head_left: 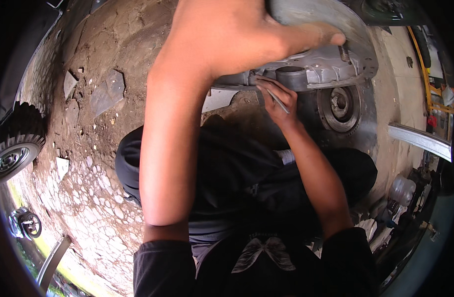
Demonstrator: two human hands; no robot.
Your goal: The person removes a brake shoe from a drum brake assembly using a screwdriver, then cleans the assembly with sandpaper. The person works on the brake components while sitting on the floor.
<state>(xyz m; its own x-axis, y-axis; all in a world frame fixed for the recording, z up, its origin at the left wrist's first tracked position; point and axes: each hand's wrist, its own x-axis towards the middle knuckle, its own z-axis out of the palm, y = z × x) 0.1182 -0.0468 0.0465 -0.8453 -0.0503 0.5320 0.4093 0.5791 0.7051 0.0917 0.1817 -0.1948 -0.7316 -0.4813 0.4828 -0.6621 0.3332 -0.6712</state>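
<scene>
Grey metal rod (280,102) sits pinched in the right hand (285,94), fingertips at the near edge of a cast-metal housing (331,75); the rod's working end is hidden. Across the housing reaches the left hand (222,39), thumb outstretched – its grip I cannot tell. Nearby lies 1 toothed disc (339,110). Probably this step is probing or scraping that edge; next calls for steadying the housing while guiding the rod.

Thin metal rod (278,102) in right hand (286,97), at grey casing (329,74)
</scene>
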